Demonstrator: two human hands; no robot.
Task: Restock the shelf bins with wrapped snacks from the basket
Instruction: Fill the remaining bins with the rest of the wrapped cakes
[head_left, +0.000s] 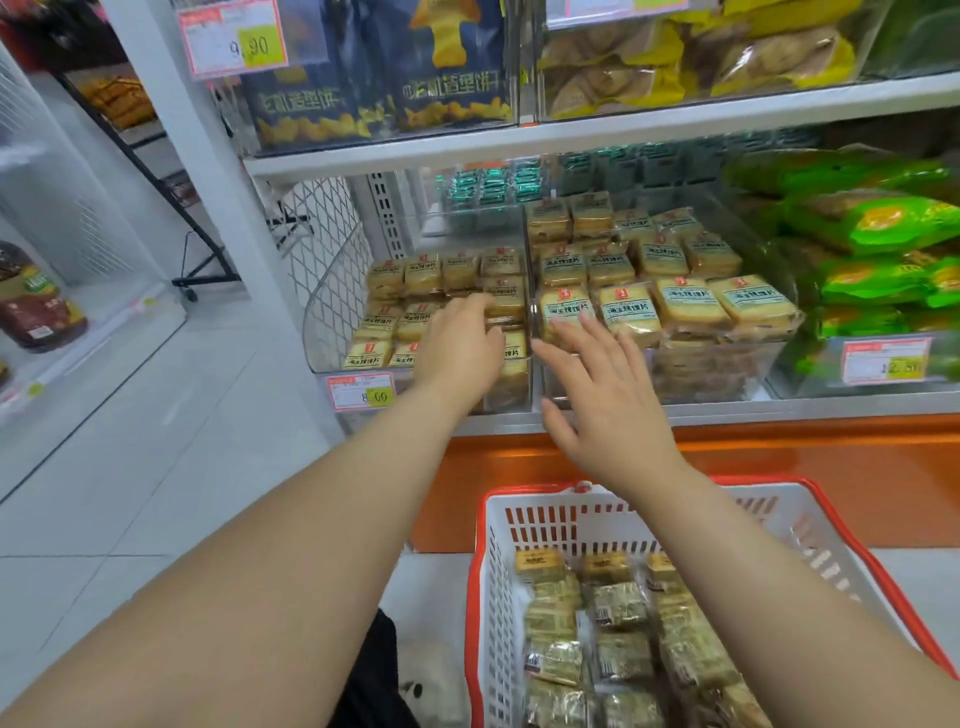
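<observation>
Left hand (460, 345) is reached deep into the left bin (332, 317), its fingers curled onto a wrapped snack (506, 306) at the right end of the stacked rows; whether the packet is truly pinched or only pressed into line cannot be told, since the fingertips are hidden. Right hand (605, 400) is held spread and holding nothing just in front of the right bin (727, 364), fingers straight, tips close to the front row of snacks (566, 312) there. Down below, the red-rimmed basket (483, 571) is seen on the floor, well stocked with wrapped snacks (618, 608). Both bins are judged nearly full, so the step in hand looks like placing and tidying the packets. Next, a return to the basket is called for: one packet to be gripped, lifted over the bin's clear front wall and laid flat in a gap, label up, without the neat rows being knocked. Price tags (362, 391) are clipped below.
</observation>
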